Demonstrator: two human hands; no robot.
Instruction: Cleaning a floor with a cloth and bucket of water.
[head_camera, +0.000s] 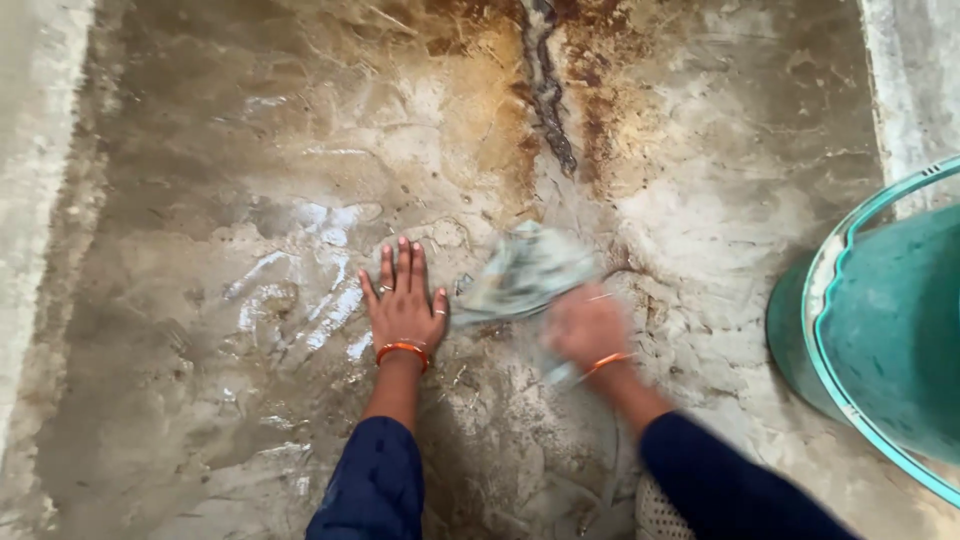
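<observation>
Wet concrete floor (250, 200) gleams; left hand (404, 305) presses flat, fingers spread, while right hand (588, 328) clutches a rag (525, 275) mid-scrub; next stroke needs firm pressure.

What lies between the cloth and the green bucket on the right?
In the head view, only bare, wet, stained concrete floor lies between the cloth in the right hand and the green bucket.

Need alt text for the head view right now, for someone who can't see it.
The right hand, blurred, grips a crumpled cloth against a wet, stained concrete floor, while the left hand lies flat beside it. A green bucket stands at the right edge.
</observation>
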